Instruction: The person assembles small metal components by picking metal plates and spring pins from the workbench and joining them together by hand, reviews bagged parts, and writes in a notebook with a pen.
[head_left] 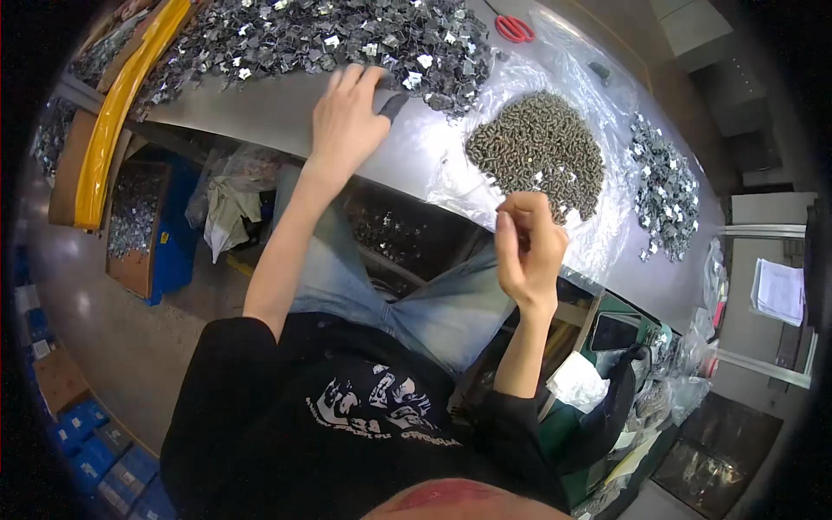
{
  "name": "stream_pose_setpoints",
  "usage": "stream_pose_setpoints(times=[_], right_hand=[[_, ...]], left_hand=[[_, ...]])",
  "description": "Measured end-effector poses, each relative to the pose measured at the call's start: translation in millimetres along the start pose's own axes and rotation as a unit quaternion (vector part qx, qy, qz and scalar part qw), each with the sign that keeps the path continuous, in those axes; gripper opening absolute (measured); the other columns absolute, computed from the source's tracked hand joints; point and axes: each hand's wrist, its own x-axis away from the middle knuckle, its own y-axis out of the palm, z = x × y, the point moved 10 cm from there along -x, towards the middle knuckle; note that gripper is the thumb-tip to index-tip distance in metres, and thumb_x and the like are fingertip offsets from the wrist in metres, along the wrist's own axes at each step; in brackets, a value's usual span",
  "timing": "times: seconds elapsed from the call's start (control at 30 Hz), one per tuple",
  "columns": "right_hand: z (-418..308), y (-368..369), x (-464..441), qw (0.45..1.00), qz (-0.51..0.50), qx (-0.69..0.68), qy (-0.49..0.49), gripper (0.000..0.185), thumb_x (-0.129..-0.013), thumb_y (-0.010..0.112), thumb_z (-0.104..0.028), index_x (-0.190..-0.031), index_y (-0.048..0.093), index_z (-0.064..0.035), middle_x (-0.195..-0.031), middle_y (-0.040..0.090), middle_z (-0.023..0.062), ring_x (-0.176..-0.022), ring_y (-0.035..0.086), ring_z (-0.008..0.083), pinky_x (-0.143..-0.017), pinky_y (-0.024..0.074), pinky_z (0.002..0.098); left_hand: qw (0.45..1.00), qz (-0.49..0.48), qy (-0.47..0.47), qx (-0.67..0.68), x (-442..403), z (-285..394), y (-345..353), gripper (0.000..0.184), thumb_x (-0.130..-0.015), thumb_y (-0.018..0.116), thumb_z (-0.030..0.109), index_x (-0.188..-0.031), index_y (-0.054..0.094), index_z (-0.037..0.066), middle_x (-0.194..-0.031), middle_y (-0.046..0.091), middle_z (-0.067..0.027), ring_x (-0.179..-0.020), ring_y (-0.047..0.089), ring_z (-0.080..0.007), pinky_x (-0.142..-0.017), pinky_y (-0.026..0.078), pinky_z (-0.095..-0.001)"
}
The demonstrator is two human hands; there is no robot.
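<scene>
My left hand (347, 121) is palm down at the near edge of a wide heap of dark and silvery metal pieces (303, 39), its fingers slightly spread and their tips at the pieces. Something dark (394, 106) lies at its thumb. My right hand (533, 251) is raised at the near side of a round pile of small metal screw-like parts (537, 143). Its thumb and curled index finger come close together in a pinch; whatever is between them is too small to tell. Clear plastic sheeting (446, 178) lies under the round pile.
Red-handled scissors (514, 29) lie at the back. Another heap of metal pieces (666, 191) is on the right of the grey table (251, 108). Yellow-edged boards (104, 130) stand at the left, above a blue bin (178, 238). A white crumpled item (578, 382) is below right.
</scene>
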Motion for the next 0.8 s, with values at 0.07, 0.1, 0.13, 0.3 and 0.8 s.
stream_pose_setpoints(times=[0.07, 0.1, 0.13, 0.3, 0.8], right_hand=[[8.6, -1.3, -4.0, 0.998, -0.007, 0.061, 0.005, 0.004, -0.092, 0.066, -0.007, -0.095, 0.063, -0.0065, -0.063, 0.064, 0.0073, -0.050, 0.062, 0.0173, -0.050, 0.0450, 0.0293], [15.7, -4.9, -4.4, 0.997, 0.001, 0.079, 0.017, 0.003, -0.093, 0.066, -0.007, -0.096, 0.064, -0.0070, -0.063, 0.064, 0.0078, -0.050, 0.062, 0.0174, -0.050, 0.0448, 0.0296], [24.0, -8.5, -4.6, 0.995, 0.009, 0.097, 0.029, 0.003, -0.094, 0.066, -0.008, -0.096, 0.065, -0.0075, -0.062, 0.064, 0.0083, -0.050, 0.062, 0.0174, -0.050, 0.0446, 0.0299], [87.0, -47.6, -23.0, 0.933, -0.015, 0.286, 0.220, 0.040, -0.096, 0.067, -0.044, -0.118, 0.068, -0.0099, -0.072, 0.069, 0.0130, -0.070, 0.069, 0.0282, -0.066, 0.0491, 0.0433], [83.4, -44.7, -31.5, 0.973, 0.054, 0.222, 0.044, 0.015, -0.093, 0.074, -0.016, -0.106, 0.079, -0.0097, -0.092, 0.077, 0.0119, -0.071, 0.072, 0.0233, -0.065, 0.0538, 0.0342]], left_hand=[[0.999, -0.022, 0.003, -0.030, -15.1, -12.5, 19.8, 0.031, -0.081, 0.065, 0.008, -0.111, 0.070, 0.012, -0.111, 0.064, -0.0080, -0.107, 0.059, -0.0336, -0.092, 0.051, -0.0450], [0.998, -0.059, -0.005, -0.029, -19.4, -10.1, 20.7, 0.032, -0.080, 0.064, 0.005, -0.111, 0.072, 0.012, -0.107, 0.064, -0.0074, -0.108, 0.058, -0.0320, -0.091, 0.051, -0.0435], [0.998, -0.067, 0.004, -0.021, -20.1, -8.5, 20.7, 0.032, -0.081, 0.064, 0.005, -0.111, 0.072, 0.012, -0.107, 0.064, -0.0072, -0.107, 0.058, -0.0320, -0.091, 0.051, -0.0434], [0.997, -0.077, 0.021, 0.013, -5.5, -9.0, 7.6, 0.033, -0.080, 0.061, 0.000, -0.109, 0.072, 0.009, -0.105, 0.065, -0.0077, -0.107, 0.058, -0.0338, -0.091, 0.050, -0.0441], [0.818, -0.120, -0.079, 0.556, 82.0, 28.6, -4.4, 0.016, -0.097, 0.064, 0.001, -0.112, 0.067, 0.004, -0.106, 0.070, -0.0001, -0.095, 0.063, -0.0084, -0.081, 0.049, -0.0235]])
